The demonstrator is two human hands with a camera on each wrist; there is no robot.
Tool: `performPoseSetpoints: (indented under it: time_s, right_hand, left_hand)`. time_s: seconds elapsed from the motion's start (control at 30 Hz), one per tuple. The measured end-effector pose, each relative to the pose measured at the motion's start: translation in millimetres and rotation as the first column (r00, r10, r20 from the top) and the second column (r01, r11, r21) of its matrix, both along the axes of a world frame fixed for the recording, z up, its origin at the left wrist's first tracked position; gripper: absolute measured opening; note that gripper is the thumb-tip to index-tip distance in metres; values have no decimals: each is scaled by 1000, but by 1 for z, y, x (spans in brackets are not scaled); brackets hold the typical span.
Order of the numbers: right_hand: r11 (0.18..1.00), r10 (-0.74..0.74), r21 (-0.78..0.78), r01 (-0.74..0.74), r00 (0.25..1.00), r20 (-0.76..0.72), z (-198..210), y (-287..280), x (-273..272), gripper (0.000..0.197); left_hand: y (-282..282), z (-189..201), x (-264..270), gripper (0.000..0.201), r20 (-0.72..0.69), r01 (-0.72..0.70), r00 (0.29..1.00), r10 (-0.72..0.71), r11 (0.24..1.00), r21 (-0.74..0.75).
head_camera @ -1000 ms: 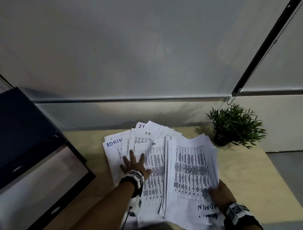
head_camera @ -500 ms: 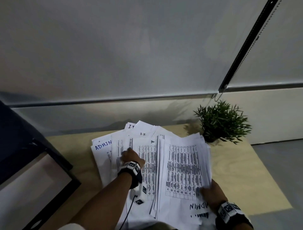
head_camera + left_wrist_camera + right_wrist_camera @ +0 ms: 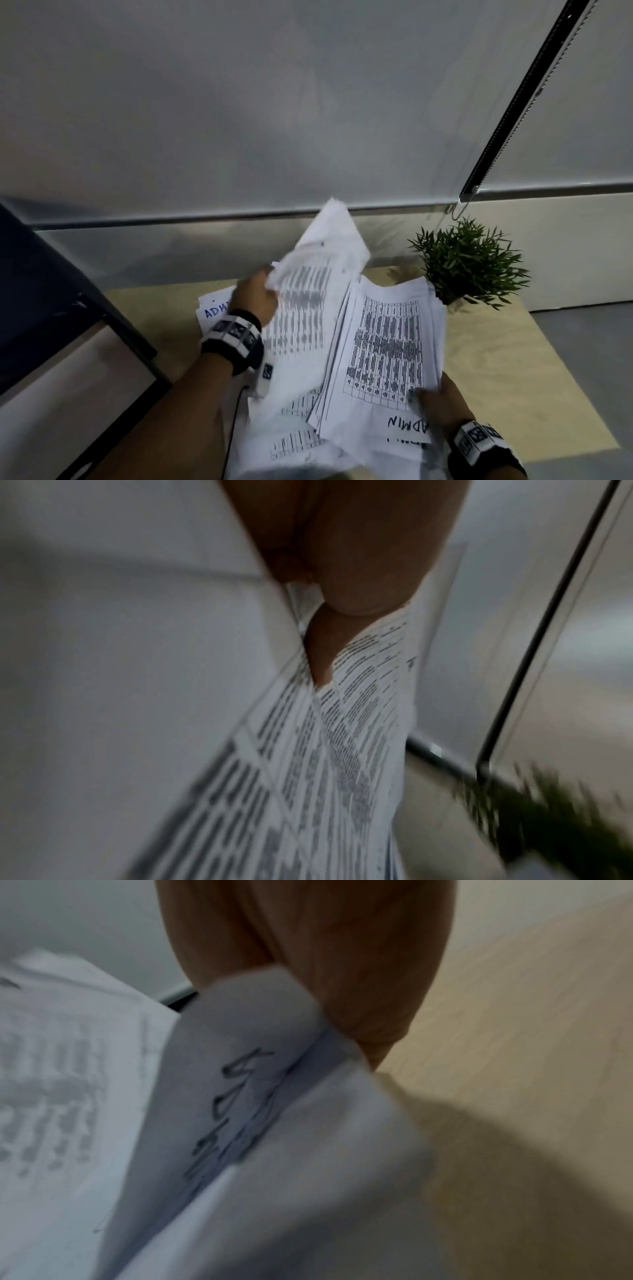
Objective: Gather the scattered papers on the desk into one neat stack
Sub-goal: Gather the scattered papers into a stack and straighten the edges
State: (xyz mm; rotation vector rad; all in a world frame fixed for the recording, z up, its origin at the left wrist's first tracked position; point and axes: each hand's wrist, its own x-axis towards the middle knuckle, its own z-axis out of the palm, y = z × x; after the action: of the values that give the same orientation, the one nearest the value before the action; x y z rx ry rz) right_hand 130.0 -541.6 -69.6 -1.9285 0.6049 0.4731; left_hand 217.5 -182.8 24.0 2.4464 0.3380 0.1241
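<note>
On desk (image 3: 496, 359), left hand (image 3: 255, 298) lifts papers (image 3: 308, 294); right hand (image 3: 442, 401) pinches stack (image 3: 387, 346)

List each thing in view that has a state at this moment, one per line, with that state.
left hand: grips a batch of printed sheets, lifted off the desk.
lifted sheets: raised, tilted, blurred.
right hand: pinches the gathered stack at its near edge.
gathered stack: fanned, edges uneven, top sheet marked ADMIN.
loose sheets: flat on the desk, not yet gathered.
potted plant: upright at the desk's far edge.
</note>
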Motion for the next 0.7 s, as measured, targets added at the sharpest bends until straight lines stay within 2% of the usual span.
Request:
performPoseSetpoints:
  time_s: [0.07,0.13,0.2,0.33,0.4,0.47,0.5,0.6,0.7]
  right_hand:
    - [1000,-1,-4,1,1000,29,6,1,4,15]
    - [1000,1,-4,-1,998,64,14,4,8,13]
    - [999,25,-41,-21,995,98,20,10,16,9]
    - [987,160,-26,-158,962,223,36,25,32,11]
    - [967,235,13,-254,912,336,48,37,37,11]
    - [954,197,137,-268,900,389,65,50,37,30]
    - [946,181,176,-272,894,410,70,54,37,33]
    - [924,160,259,-281,899,407,72,57,33,31]
    - [904,125,345,-254,927,354,73,54,30,41]
  left_hand:
    - [18,39,2,29,208,-75,974,90,994,-76]
    - [34,71,2,30,330,-103,923,198,953,-286]
    - [45,88,-2,29,339,-65,905,256,872,-486]
    - [36,83,-16,24,299,58,938,177,768,-638]
    - [22,59,-26,22,242,45,959,149,762,-646]
    - [9,27,-36,25,138,-27,980,141,791,-612]
    - [5,11,-41,30,64,-56,991,114,813,-580]
    - [1,-17,-50,44,-99,-40,995,-12,864,-502]
    - [6,-21,-51,48,-159,-127,985,60,881,-456]
